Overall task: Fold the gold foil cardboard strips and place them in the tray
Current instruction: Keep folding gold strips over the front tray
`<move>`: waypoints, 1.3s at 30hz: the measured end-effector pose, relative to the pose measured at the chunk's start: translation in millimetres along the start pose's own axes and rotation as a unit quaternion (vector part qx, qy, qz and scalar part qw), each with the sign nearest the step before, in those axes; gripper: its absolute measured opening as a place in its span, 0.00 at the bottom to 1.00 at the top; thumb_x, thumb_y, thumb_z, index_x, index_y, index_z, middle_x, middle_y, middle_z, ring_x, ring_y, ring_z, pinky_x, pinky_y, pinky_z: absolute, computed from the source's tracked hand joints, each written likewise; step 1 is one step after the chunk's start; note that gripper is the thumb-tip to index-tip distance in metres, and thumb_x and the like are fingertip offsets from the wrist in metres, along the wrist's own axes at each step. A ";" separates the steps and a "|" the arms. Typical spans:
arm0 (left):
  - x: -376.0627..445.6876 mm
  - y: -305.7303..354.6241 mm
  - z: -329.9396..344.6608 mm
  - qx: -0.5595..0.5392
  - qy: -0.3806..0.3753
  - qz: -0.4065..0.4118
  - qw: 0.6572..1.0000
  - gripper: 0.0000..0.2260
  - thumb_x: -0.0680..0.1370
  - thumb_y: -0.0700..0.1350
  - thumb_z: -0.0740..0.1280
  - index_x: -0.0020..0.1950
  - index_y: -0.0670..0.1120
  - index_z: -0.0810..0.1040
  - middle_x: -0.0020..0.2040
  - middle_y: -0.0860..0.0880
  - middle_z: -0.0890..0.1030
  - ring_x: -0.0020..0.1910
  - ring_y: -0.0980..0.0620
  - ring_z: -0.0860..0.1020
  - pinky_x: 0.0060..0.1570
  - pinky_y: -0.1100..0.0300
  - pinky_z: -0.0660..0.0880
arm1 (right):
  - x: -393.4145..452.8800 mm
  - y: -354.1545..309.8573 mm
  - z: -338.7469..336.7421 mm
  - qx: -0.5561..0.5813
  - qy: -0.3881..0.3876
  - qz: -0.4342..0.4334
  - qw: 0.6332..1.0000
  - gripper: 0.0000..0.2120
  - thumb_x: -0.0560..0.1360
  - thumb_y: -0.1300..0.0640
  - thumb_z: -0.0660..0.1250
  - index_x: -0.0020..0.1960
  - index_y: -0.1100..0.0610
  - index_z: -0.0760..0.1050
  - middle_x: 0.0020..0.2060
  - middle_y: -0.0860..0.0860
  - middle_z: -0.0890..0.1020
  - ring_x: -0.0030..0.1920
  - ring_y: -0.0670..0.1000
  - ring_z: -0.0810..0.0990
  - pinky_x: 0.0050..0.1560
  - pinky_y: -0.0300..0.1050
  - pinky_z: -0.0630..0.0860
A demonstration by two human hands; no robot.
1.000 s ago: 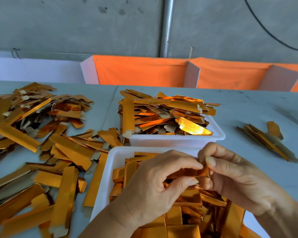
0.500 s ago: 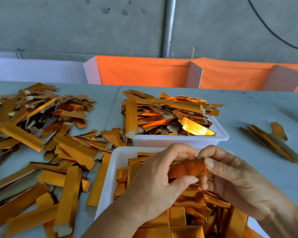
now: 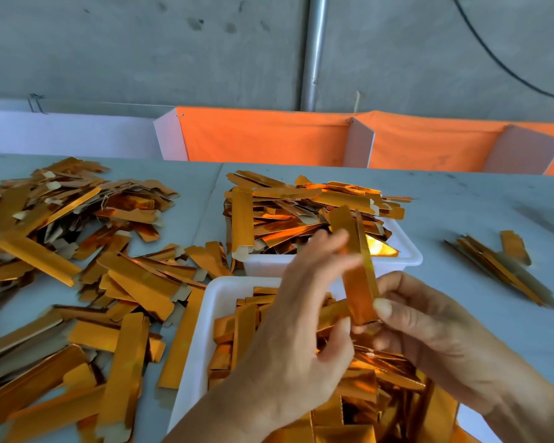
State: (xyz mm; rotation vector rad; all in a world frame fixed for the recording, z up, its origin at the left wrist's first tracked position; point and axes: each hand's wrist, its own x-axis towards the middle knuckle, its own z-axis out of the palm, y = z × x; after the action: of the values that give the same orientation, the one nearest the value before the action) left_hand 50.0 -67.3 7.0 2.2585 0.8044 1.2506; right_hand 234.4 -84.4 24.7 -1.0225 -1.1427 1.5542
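Note:
I hold one gold foil strip (image 3: 360, 282) nearly upright above the near white tray (image 3: 210, 318), which is heaped with folded gold strips. My right hand (image 3: 429, 324) pinches the strip's lower end between thumb and fingers. My left hand (image 3: 295, 330) is beside the strip on its left, its blurred fingers stretched out straight along it and its thumb near the lower end. A second white tray (image 3: 408, 255) just behind is piled high with gold strips.
Loose flat gold strips (image 3: 125, 282) cover the grey table on the left, up to the near tray's side. A small bundle of strips (image 3: 499, 266) lies at the right. Orange and white dividers (image 3: 269, 135) stand along the table's far edge.
The strip lay level between both hands over the near tray; now it stands nearly upright. My left fingers have let go and straightened alongside it, while my right hand keeps its pinch.

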 end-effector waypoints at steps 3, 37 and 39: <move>2.3 -3.6 -5.2 -0.200 0.052 -0.144 0.968 0.27 0.69 0.54 0.72 0.65 0.60 0.65 0.69 0.60 0.69 0.67 0.60 0.70 0.64 0.56 0.71 | -3.0 2.9 14.0 -0.233 0.072 -0.070 0.967 0.17 0.61 0.47 0.80 0.42 0.49 0.76 0.40 0.50 0.84 0.40 0.49 0.82 0.40 0.40 0.78; -1.7 -5.1 -3.9 0.090 0.031 -0.063 0.993 0.24 0.73 0.66 0.61 0.67 0.60 0.67 0.52 0.67 0.72 0.55 0.65 0.73 0.51 0.73 0.72 | 1.6 -29.4 10.1 -0.161 0.028 -0.121 0.979 0.27 0.55 0.37 0.79 0.45 0.53 0.82 0.31 0.56 0.80 0.29 0.52 0.79 0.31 0.37 0.76; -2.0 -4.5 -3.3 0.071 0.022 -0.065 0.995 0.22 0.73 0.65 0.60 0.66 0.61 0.65 0.48 0.72 0.70 0.53 0.70 0.71 0.51 0.79 0.68 | 0.0 -27.5 10.9 -0.128 0.032 -0.116 0.984 0.28 0.52 0.38 0.80 0.45 0.54 0.82 0.32 0.55 0.80 0.28 0.52 0.79 0.30 0.38 0.76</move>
State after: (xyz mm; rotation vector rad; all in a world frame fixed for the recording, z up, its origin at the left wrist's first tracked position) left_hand 45.0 -65.1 4.6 2.2539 1.0701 1.2202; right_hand 229.4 -82.7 53.7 -1.0559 -1.3898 1.2055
